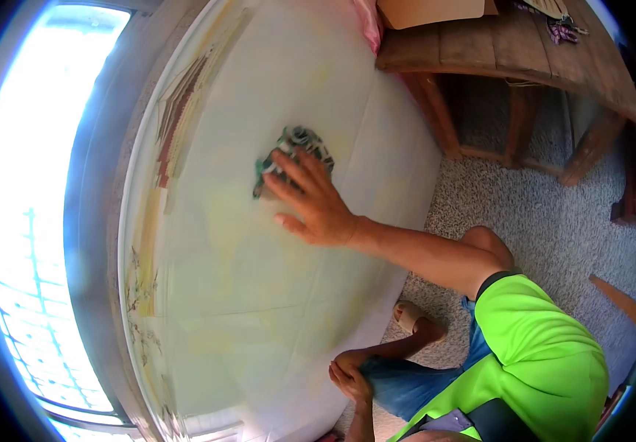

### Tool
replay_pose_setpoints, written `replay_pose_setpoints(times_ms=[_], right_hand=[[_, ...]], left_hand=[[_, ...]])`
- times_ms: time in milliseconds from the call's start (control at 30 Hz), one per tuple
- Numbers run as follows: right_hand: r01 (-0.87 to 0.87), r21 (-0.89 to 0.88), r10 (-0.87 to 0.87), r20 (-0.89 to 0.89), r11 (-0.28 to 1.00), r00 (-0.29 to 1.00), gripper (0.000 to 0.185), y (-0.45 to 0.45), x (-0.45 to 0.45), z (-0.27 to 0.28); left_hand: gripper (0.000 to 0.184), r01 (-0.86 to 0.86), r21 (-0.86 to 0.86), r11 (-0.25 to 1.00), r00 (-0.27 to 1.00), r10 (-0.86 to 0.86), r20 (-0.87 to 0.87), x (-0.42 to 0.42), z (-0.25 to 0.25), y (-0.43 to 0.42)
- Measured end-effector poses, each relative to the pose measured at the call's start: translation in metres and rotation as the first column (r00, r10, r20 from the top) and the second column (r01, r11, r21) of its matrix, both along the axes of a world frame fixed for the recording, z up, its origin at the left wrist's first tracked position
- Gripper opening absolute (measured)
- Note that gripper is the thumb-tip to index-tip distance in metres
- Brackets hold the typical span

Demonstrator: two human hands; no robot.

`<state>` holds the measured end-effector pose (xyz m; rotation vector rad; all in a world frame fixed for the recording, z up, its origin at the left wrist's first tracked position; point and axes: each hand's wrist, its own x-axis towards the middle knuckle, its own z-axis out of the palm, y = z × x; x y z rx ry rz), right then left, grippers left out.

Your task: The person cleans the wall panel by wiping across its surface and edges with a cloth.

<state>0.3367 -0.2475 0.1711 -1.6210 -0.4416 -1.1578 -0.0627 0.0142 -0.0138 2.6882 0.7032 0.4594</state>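
Note:
My right hand (310, 202) presses a crumpled dark green, black and white patterned cloth (303, 140) against a broad pale surface (259, 280). Its fingers are spread over the cloth, and the thumb stands a little apart from it. Faint yellowish patches and thin joint lines mark the pale surface. Low in the view, my left hand (351, 381) rests on my bent knee, beside the surface's lower edge. Its fingers lie loosely stretched, with nothing visible in them.
A printed picture strip (185, 110) runs along the pale surface's left side, beside a bright barred window (38, 295). At the upper right stands a wooden table (494, 48) with a cardboard piece (436, 11) and keys on it. Speckled flooring (480, 199) lies below.

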Motion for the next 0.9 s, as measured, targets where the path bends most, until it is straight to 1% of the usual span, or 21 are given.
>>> replay_pose_setpoints(times_ms=[67,100,167,233,267,300,333,400,433,500,633,700,767,900], right_hand=[[-0.062,-0.094,0.066,0.042,0.994,0.997,0.064,-0.002,-0.001,0.000],[-0.061,-0.089,0.065,0.038,0.994,0.997,0.064,-0.005,0.008,-0.006],[0.045,0.002,-0.045,-0.007,0.999,0.999,0.064,-0.023,0.044,-0.022],[0.126,0.126,-0.104,-0.170,0.984,0.980,0.064,-0.046,0.083,-0.061],[0.175,0.204,-0.098,-0.340,0.963,0.935,0.065,-0.058,0.097,-0.081],[0.234,0.270,-0.073,-0.497,0.934,0.865,0.067,-0.067,0.104,-0.093],[0.230,0.272,-0.071,-0.492,0.935,0.868,0.067,-0.071,0.106,-0.094],[0.212,0.384,0.075,-0.611,0.899,0.788,0.071,-0.076,0.104,-0.089],[0.209,0.379,0.075,-0.611,0.902,0.788,0.071,-0.075,0.103,-0.087],[0.127,0.416,0.151,-0.573,0.900,0.805,0.072,-0.073,0.094,-0.076],[0.112,0.458,0.169,-0.530,0.882,0.831,0.069,-0.086,0.104,-0.084],[0.108,0.492,0.217,-0.558,0.864,0.801,0.068,-0.093,0.107,-0.086],[0.110,0.484,0.224,-0.580,0.868,0.783,0.069,-0.093,0.109,-0.085],[0.080,0.488,0.225,-0.534,0.869,0.815,0.072,-0.098,0.108,-0.086]], left_hand=[[0.065,-0.005,-0.005,1.000,1.000,0.005,0.000,0.000,-0.003,0.000],[0.064,-0.015,-0.012,1.000,1.000,0.015,0.003,0.000,-0.002,0.001],[0.064,0.006,-0.005,1.000,1.000,-0.006,0.004,-0.002,-0.005,0.006],[0.064,0.023,-0.002,1.000,1.000,-0.023,0.013,-0.006,-0.006,0.007],[0.064,0.016,-0.003,1.000,1.000,-0.016,0.015,-0.005,-0.006,0.007],[0.063,0.010,-0.004,1.000,1.000,-0.010,0.018,-0.005,-0.006,0.007],[0.063,0.008,-0.004,1.000,1.000,-0.008,0.024,-0.005,-0.006,0.007],[0.063,-0.007,0.002,1.000,1.000,0.007,0.027,-0.005,-0.007,0.005],[0.063,-0.010,-0.003,1.000,1.000,0.010,0.028,-0.005,-0.008,0.005],[0.064,0.009,0.000,1.000,1.000,-0.009,0.029,-0.004,-0.003,0.003],[0.065,-0.018,-0.048,0.999,1.000,0.019,0.020,-0.007,-0.002,0.004],[0.064,0.003,-0.031,1.000,1.000,-0.003,0.026,-0.009,-0.002,0.005],[0.065,-0.003,-0.039,0.999,0.999,0.004,0.033,-0.009,-0.003,0.006],[0.067,-0.020,-0.051,0.999,1.000,0.021,0.019,-0.008,-0.002,0.004]])
